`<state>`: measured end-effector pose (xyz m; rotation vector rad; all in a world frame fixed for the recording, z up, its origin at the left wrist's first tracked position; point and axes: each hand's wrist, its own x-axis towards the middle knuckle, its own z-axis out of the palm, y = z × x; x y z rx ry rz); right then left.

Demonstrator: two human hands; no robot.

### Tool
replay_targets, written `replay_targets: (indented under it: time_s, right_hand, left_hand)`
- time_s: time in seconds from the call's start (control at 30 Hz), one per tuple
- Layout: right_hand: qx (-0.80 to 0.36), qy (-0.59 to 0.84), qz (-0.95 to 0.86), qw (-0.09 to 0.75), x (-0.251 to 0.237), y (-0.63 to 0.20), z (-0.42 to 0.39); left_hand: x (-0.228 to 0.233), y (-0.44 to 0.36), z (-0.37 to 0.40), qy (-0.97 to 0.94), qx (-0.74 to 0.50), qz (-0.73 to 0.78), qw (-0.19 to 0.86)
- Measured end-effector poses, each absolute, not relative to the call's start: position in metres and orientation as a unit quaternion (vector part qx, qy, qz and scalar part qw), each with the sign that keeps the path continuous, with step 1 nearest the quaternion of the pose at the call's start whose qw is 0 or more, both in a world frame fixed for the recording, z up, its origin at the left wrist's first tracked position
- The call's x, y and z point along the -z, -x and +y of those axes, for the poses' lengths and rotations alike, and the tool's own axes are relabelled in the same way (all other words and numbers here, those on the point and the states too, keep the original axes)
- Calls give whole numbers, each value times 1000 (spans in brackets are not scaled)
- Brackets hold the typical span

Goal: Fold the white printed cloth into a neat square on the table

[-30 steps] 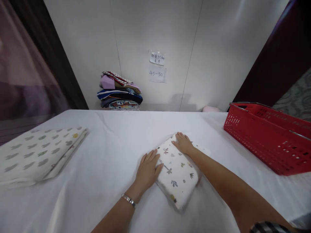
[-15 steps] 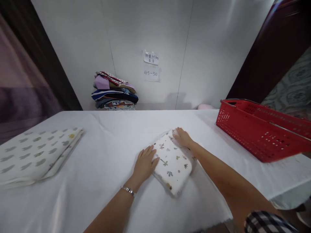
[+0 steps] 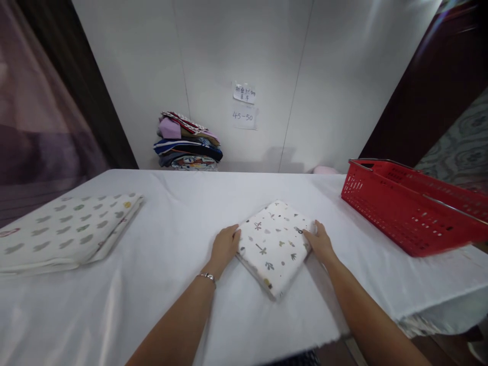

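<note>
A folded white cloth (image 3: 274, 244) with a small plant print lies on the table in front of me, one corner turned toward me. My left hand (image 3: 224, 246) grips its left corner, thumb on top and fingers along the edge. At the right corner, my right hand (image 3: 320, 241) pinches the cloth, its thumb on the upper face and the other fingers at the side, partly hidden. Further left lies a larger folded white cloth (image 3: 72, 229) with grey leaf-like shapes, apart from both hands.
A white cover (image 3: 183, 203) spreads over the table, its near edge frayed. On the right stands a red perforated basket (image 3: 404, 213) with metal handles. Folded fabrics (image 3: 188, 145) are stacked at the back by the wall, below and left of paper notes (image 3: 244, 116).
My right hand has moved from the cloth's far edge to its right corner. A flap now lies flat there, so the top looks wider. My left hand now grips its corner.
</note>
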<state>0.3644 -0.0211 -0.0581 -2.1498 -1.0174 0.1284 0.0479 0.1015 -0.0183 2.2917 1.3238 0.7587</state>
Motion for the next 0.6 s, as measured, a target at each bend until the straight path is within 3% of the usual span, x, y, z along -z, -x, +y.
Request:
replay_targets:
  time_s: [0.17, 0.3, 0.47, 0.6]
  right_hand:
    - [-62, 825, -366, 426, 32, -358, 25]
    - [-54, 798, -416, 433, 1, -365, 74]
    - [-117, 820, -423, 368, -2, -368, 91]
    - [-156, 831, -389, 366, 13, -365, 60]
  left_hand:
    - [14, -48, 92, -802, -251, 505, 197]
    - [14, -53, 73, -781, -250, 505, 270]
    - [14, -59, 58, -773, -241, 489, 325]
    - [14, -58, 59, -760, -247, 493, 343]
